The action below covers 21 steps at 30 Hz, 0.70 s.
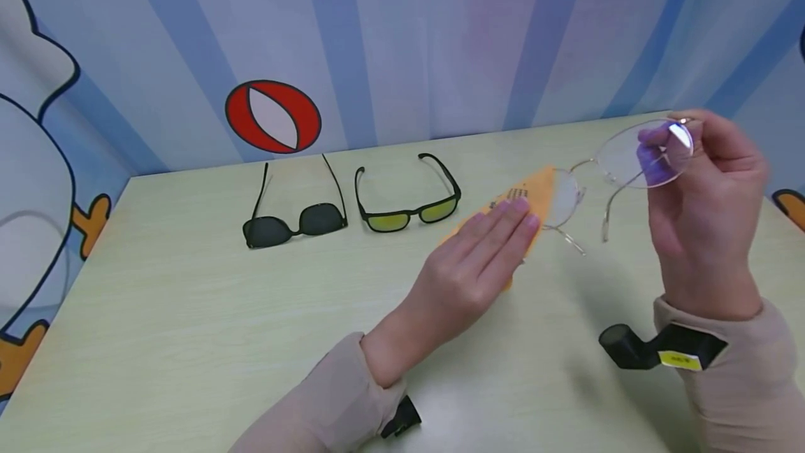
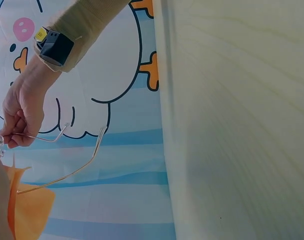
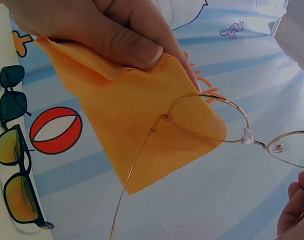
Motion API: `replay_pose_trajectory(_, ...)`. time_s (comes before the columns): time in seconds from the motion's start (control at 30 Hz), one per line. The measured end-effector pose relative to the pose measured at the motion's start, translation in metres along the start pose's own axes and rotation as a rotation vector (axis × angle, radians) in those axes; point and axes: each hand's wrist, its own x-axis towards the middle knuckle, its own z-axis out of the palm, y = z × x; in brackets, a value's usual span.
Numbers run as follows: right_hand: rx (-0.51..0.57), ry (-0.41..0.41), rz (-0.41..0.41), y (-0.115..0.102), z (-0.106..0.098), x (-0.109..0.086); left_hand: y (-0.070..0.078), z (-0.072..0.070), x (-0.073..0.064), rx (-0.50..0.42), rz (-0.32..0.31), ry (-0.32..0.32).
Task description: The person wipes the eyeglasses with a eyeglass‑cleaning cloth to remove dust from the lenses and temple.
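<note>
My right hand [image 1: 711, 222] pinches one end of a pair of wire-rimmed glasses [image 1: 569, 196] with clear lenses, held up above the table. Both thin temples hang open from the frame. My left hand [image 1: 468, 261] has an orange cleaning cloth [image 1: 539, 186] between thumb and fingers, right at the far lens. In the right wrist view the thumb presses on the folded top of the cloth [image 3: 142, 135], and the lens overlaps its lower corner. Part of the cloth lies hidden under the left fingers in the head view.
Black sunglasses [image 1: 321, 220] and dark-framed glasses with yellow-green lenses [image 1: 388, 221] stand unfolded on the pale table [image 1: 189, 313], left of my hands. A blue striped backdrop [image 1: 428, 40] with cartoon prints rises behind the table's back edge.
</note>
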Motion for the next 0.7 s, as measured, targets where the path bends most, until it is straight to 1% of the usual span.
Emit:
replay_pose_trajectory(0.17,0.003,-0.012,-0.024,0.001,0.001,0.000,0.000,0.000,-0.001,-0.029,-0.070,-0.032)
replay_pose_trajectory(0.33,0.073,-0.014,0.010,0.005,0.002,-0.001,0.000,0.001,-0.002,-0.052,-0.115,-0.052)
replay_pose_trajectory(0.4,0.091,-0.028,0.018,0.006,0.002,-0.002,0.000,0.001,-0.002,-0.057,-0.128,-0.059)
replay_pose_trajectory(0.53,0.068,-0.062,0.016,0.010,0.003,-0.004,0.001,0.000,-0.002,-0.076,-0.160,-0.091)
replay_pose_trajectory(0.7,0.070,-0.095,0.042,0.016,0.005,-0.009,0.001,-0.002,-0.002,-0.127,-0.201,-0.142)
